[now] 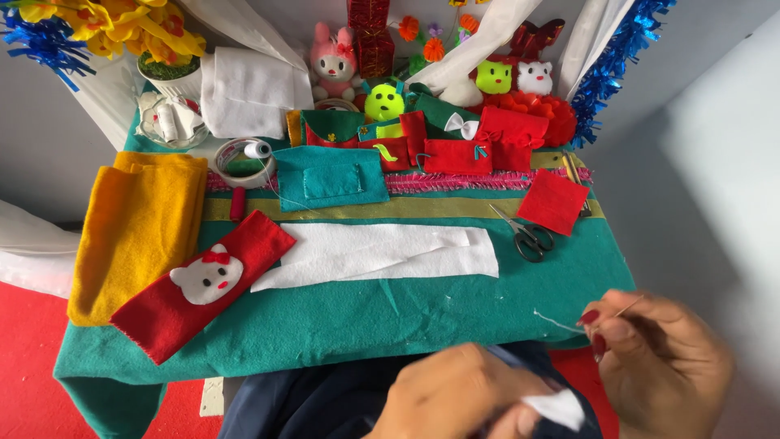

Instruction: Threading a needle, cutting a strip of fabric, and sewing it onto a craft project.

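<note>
From the head view, my right hand (662,358) pinches a needle (624,308) with white thread (556,319) trailing; my left hand (455,398) pinches a white felt scrap (556,409) below the table (366,313). I judge the stitching barely begun.

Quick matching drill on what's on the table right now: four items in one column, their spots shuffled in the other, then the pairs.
Things:
1. scissors
2. yellow felt
3. red strip with white cat face
4. needle

Places:
A. pinched in the right hand
B. folded at the table's left edge
C. right side, beside a red felt square
D. lying diagonally, left of the white felt

Pairs: 1-C, 2-B, 3-D, 4-A
</note>
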